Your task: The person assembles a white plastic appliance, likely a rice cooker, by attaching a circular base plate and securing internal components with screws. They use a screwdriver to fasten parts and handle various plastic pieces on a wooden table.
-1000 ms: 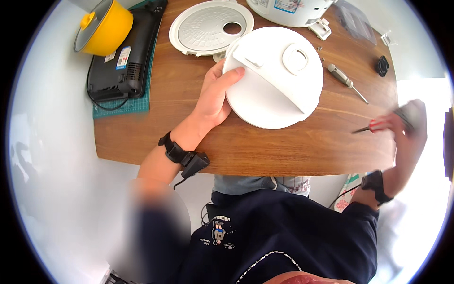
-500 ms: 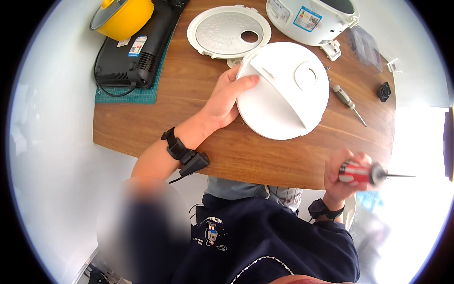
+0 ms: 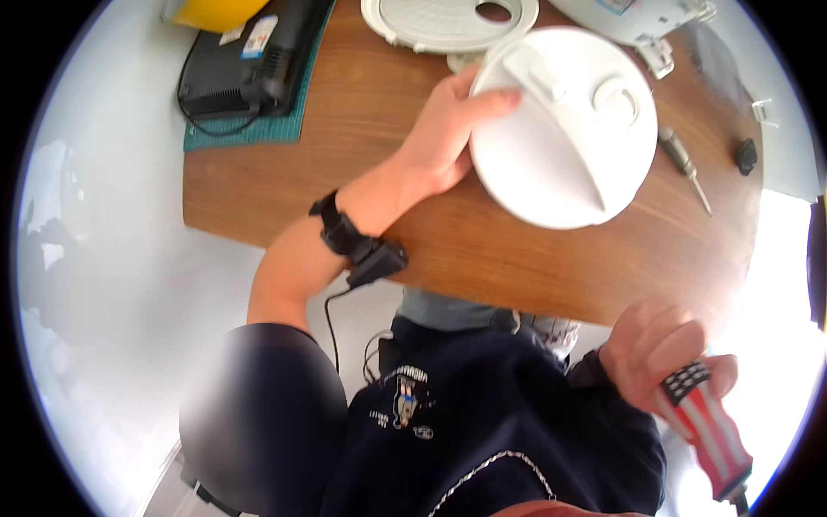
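Note:
My left hand (image 3: 448,133) grips the left edge of a round white appliance lid (image 3: 547,168), thumb on top and fingers underneath. A raised, straight-edged ridge crosses the lid, with a round fitting at its upper right. Beyond the table's front edge at the right, my right hand (image 3: 650,353) is closed on a screwdriver. The handle of this screwdriver (image 3: 713,439) is striped red and white with a black-and-white patterned end, and it slants down to the right. Most of its shaft runs out of view at the lower right.
A white ring-shaped panel (image 3: 422,24) with a round hole lies beyond the lid. The white cooker body (image 3: 620,24) stands at the far right. Right of the lid are a grey-handled screwdriver (image 3: 679,153) and a small black part (image 3: 746,157). A black appliance (image 3: 224,86) rests on a green mat (image 3: 290,127), near a yellow pot (image 3: 215,13).
My right hand has swung the screwdriver from pointing right to pointing down and right, nearer me. The whole view has shifted; my left hand still grips the lid.

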`<state>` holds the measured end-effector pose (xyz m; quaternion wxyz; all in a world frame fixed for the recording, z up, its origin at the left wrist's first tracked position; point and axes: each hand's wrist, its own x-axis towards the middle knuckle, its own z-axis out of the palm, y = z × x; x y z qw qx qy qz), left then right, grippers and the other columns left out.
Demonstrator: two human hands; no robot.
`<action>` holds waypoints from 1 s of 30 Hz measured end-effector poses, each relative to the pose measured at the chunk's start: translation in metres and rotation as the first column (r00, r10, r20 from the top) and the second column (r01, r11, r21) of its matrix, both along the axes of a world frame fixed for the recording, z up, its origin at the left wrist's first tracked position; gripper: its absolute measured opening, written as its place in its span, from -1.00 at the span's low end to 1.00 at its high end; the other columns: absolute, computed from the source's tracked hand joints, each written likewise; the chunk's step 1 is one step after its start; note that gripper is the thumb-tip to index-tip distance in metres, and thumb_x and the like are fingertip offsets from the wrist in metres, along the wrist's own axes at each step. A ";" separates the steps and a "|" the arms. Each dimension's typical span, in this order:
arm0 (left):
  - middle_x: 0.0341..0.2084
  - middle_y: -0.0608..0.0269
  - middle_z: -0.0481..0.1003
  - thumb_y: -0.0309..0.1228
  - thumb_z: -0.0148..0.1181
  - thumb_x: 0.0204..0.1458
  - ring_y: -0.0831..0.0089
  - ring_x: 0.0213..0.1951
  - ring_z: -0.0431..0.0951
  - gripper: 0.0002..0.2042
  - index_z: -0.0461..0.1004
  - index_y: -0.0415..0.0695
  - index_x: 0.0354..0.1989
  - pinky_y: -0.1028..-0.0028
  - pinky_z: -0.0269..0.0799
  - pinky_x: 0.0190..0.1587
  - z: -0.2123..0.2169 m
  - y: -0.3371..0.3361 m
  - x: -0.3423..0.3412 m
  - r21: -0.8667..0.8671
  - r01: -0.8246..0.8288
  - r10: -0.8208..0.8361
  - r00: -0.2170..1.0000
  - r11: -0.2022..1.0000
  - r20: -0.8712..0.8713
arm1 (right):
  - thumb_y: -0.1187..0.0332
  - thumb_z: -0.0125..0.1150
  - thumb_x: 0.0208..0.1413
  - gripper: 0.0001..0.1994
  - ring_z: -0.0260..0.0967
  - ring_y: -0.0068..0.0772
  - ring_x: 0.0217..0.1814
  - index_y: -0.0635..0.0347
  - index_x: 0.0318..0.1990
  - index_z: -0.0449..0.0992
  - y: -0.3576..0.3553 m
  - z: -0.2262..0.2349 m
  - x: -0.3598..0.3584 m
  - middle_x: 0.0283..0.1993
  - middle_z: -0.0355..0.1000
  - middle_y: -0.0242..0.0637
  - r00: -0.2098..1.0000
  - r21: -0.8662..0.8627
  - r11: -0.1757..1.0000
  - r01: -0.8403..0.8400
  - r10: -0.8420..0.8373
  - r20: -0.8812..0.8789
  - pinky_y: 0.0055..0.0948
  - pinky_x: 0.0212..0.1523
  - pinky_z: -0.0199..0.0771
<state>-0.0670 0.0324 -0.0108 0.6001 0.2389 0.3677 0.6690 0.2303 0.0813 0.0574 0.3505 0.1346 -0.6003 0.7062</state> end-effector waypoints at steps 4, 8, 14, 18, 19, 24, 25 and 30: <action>0.03 0.10 0.57 -0.40 0.20 0.23 0.34 0.04 0.62 -0.58 0.40 -0.24 0.24 0.28 0.63 0.09 0.001 0.001 0.002 0.002 -0.005 0.005 1.000 1.000 0.010 | 0.05 0.22 0.32 -0.75 0.20 -0.47 -0.74 -0.20 0.05 0.44 -0.036 0.004 -0.015 -0.54 0.34 -0.28 0.953 -0.148 0.942 0.301 -0.291 0.089 -0.49 -0.75 0.16; 0.02 0.11 0.58 -0.39 0.22 0.23 0.33 0.03 0.63 -0.57 0.41 -0.22 0.25 0.28 0.64 0.08 -0.003 -0.003 0.001 0.028 -0.012 0.012 1.000 1.000 -0.010 | 0.01 0.21 0.32 -0.73 0.24 -0.50 -0.69 -0.18 0.04 0.44 -0.033 0.008 -0.017 -0.50 0.34 -0.30 0.964 -0.174 0.949 0.264 -0.259 0.052 -0.53 -0.72 0.17; 0.04 0.07 0.57 -0.41 0.24 0.20 0.30 0.04 0.64 -0.56 0.40 -0.24 0.25 0.26 0.64 0.10 -0.003 0.000 0.007 0.062 -0.008 0.009 1.000 0.998 -0.016 | -0.11 0.21 0.25 -0.55 0.25 -0.51 -0.58 -0.10 0.12 0.38 -0.029 0.021 -0.018 -0.40 0.35 -0.31 0.961 -0.108 0.956 0.273 -0.276 -0.011 -0.56 -0.62 0.17; 0.04 0.06 0.57 -0.41 0.25 0.18 0.29 0.03 0.65 -0.55 0.40 -0.25 0.25 0.25 0.63 0.11 0.000 -0.001 0.001 0.026 -0.036 0.037 0.999 0.999 -0.032 | -0.24 0.20 0.18 -0.41 0.18 -0.58 -0.54 -0.03 0.16 0.36 -0.038 0.016 -0.031 -0.35 0.31 -0.34 0.860 -0.085 0.865 0.495 -0.501 -0.091 -0.62 -0.58 0.10; 0.05 0.06 0.57 -0.41 0.26 0.18 0.29 0.03 0.64 -0.54 0.40 -0.26 0.24 0.25 0.62 0.12 -0.002 -0.002 0.001 0.026 -0.025 0.026 0.999 0.999 -0.019 | -0.27 0.19 0.16 -0.37 0.16 -0.59 -0.53 -0.01 0.17 0.35 -0.039 0.016 -0.034 -0.34 0.30 -0.34 0.831 -0.083 0.838 0.540 -0.546 -0.105 -0.63 -0.58 0.08; 0.03 0.07 0.58 -0.41 0.29 0.16 0.33 0.04 0.62 -0.53 0.41 -0.26 0.23 0.27 0.59 0.14 -0.003 0.002 0.001 0.034 -0.020 0.020 1.000 0.999 0.009 | -0.41 0.18 0.08 -0.21 0.09 -0.65 -0.47 0.05 0.21 0.34 -0.040 0.013 -0.037 -0.29 0.25 -0.38 0.654 -0.163 0.676 0.719 -0.737 -0.171 -0.68 -0.54 0.00; 0.03 0.08 0.58 -0.42 0.29 0.15 0.34 0.03 0.62 -0.53 0.41 -0.26 0.24 0.27 0.58 0.14 -0.002 0.001 0.001 0.029 -0.025 0.025 1.000 0.999 0.002 | -0.44 0.16 0.06 -0.20 0.09 -0.64 -0.45 0.04 0.21 0.33 -0.040 0.011 -0.037 -0.30 0.24 -0.39 0.618 -0.119 0.636 0.762 -0.770 -0.157 -0.66 -0.54 -0.02; 0.01 0.09 0.58 -0.42 0.27 0.17 0.34 0.02 0.63 -0.54 0.40 -0.26 0.25 0.28 0.60 0.11 0.004 -0.003 0.002 -0.016 -0.036 0.036 0.999 0.999 -0.009 | -0.53 0.02 0.04 -0.15 0.05 -0.63 -0.47 -0.02 0.23 0.30 -0.037 -0.004 -0.020 -0.32 0.22 -0.41 0.412 0.067 0.407 0.911 -0.904 -0.114 -0.60 -0.54 -0.07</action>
